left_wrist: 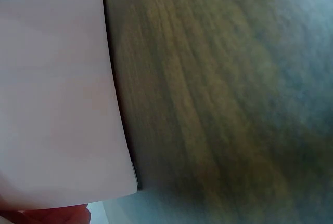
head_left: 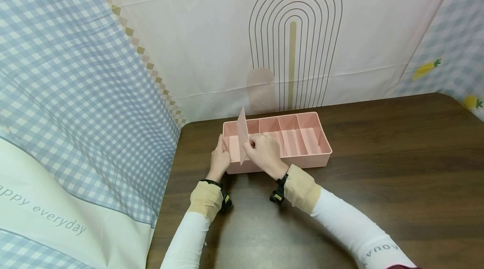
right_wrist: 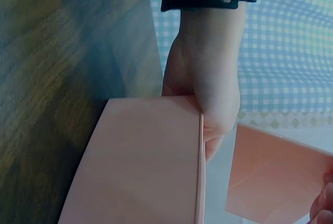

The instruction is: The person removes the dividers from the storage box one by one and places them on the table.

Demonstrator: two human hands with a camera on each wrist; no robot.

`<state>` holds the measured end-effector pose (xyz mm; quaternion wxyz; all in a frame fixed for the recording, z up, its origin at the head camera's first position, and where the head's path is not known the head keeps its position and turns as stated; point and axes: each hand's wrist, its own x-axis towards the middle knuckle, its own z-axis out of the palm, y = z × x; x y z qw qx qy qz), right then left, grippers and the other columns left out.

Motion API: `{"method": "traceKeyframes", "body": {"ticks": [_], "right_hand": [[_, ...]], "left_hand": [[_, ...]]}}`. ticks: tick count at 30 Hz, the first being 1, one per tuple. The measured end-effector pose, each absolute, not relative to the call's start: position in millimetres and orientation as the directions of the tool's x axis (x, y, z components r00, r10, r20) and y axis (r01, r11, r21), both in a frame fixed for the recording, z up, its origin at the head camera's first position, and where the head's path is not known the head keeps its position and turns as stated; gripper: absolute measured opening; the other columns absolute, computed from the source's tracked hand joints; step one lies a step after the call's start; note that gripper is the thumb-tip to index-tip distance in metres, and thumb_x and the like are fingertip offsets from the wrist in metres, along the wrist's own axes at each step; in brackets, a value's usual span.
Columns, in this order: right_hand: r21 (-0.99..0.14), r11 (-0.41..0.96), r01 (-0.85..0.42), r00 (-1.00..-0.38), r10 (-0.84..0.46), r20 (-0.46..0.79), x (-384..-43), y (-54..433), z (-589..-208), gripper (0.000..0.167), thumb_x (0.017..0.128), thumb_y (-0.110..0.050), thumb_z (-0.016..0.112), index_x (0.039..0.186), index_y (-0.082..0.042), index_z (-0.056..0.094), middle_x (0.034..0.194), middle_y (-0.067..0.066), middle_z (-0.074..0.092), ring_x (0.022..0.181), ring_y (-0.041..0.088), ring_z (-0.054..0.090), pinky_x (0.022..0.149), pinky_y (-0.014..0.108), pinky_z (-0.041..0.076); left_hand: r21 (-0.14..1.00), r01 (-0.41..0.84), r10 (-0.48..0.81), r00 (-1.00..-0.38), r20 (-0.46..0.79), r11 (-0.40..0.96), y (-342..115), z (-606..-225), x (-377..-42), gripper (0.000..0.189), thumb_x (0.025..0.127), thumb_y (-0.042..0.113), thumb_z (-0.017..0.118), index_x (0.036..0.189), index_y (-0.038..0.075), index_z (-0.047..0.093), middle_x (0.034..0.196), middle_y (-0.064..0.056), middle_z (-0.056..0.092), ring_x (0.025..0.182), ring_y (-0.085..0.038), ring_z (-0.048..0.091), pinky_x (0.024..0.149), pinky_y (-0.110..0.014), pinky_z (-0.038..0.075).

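Note:
A long pink storage box point(head_left: 308, 160) with an open top lies near the back edge of the table. Thin upright dividers split its inside into compartments. At the box's left end my left hand point(head_left: 220, 159) holds the wall, its fingers along the outside; in the right wrist view the left hand point(right_wrist: 216, 86) is partly hidden behind the box. My right hand point(head_left: 264, 151) pinches a loose pink divider point(head_left: 243, 134) upright over the left compartment. Part of that divider point(right_wrist: 276, 177) also shows in the right wrist view, above the rim.
The box rests on a dark brown wooden table point(head_left: 378, 168). A white cloth with printed arches point(head_left: 211, 50) hangs behind it, and blue checked cloth point(head_left: 94, 92) hangs along the left side.

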<state>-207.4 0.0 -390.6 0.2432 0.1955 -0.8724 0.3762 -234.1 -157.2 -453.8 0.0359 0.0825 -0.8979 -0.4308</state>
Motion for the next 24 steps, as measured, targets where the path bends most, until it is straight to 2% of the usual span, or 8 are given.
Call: {"method": "traceKeyframes", "body": {"ticks": [8, 16, 24], "right_hand": [[-0.604, 0.614, -0.509, -0.825, -0.147, 0.546, -201, 3, -390, 0.037, 0.074, -0.011, 0.049, 0.043, -0.016, 0.029, 0.041, -0.01, 0.021, 0.041, 0.007, 0.021, 0.04, 0.018, 0.012], [-0.633, 0.584, -0.508, -0.838, -0.164, 0.521, -196, 4, -390, 0.037, 0.074, -0.01, 0.049, 0.044, -0.017, 0.028, 0.042, -0.01, 0.019, 0.04, 0.004, 0.017, 0.041, 0.018, 0.011], [-0.642, 0.577, -0.505, -0.843, -0.169, 0.511, -189, 6, -388, 0.037, 0.074, -0.011, 0.049, 0.044, -0.016, 0.03, 0.042, -0.01, 0.02, 0.039, 0.004, 0.019, 0.041, 0.017, 0.012]], "left_hand": [[0.767, -0.11, -0.172, -0.985, 0.001, 0.632, -157, -453, -234, 0.05, 0.093, 0.01, 0.03, 0.142, 0.009, 0.018, 0.137, -0.017, 0.036, 0.12, -0.032, 0.042, 0.096, -0.045, 0.037], [0.767, -0.124, -0.175, -0.984, -0.015, 0.629, -157, -452, -233, 0.048, 0.096, 0.016, 0.026, 0.143, 0.012, 0.017, 0.14, -0.014, 0.034, 0.123, -0.031, 0.038, 0.099, -0.045, 0.034], [0.768, -0.116, -0.177, -0.984, -0.003, 0.63, -158, -452, -233, 0.047, 0.097, 0.019, 0.026, 0.142, 0.012, 0.018, 0.138, -0.015, 0.036, 0.121, -0.032, 0.041, 0.098, -0.045, 0.036]]}}
